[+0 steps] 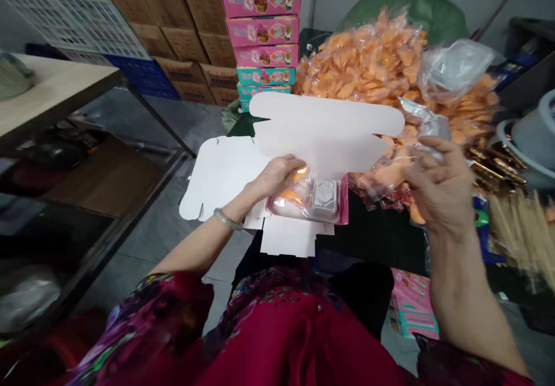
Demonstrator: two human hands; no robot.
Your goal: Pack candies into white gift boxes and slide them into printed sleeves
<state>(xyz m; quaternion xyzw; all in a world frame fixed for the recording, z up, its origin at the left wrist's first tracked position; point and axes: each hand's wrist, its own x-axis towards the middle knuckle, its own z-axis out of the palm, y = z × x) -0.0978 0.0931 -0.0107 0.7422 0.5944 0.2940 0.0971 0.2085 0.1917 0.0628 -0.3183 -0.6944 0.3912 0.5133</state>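
Note:
An open box [344,201] with pink outer sides and a white inside lies in front of me, its large white lid flap [321,132] raised. In it sit a clear plastic tray [326,196] and a clear bag with orange pieces [291,194]. My left hand [277,177], a bangle on its wrist, reaches into the left part of the box with its fingers closed on the orange bag. Off to the right, my right hand [442,186] pinches a silvery packet [427,121] over the orange pile. Its fingers partly cover the packet, and its contents are hidden.
Bagged orange pieces [368,56] form a big heap behind the box. Pink and teal boxes [264,30] are stacked at the back. Wooden sticks [520,230] and grey buckets [535,137] stand at right. A shelf table [56,85] is at left, brown cartons [173,22] behind.

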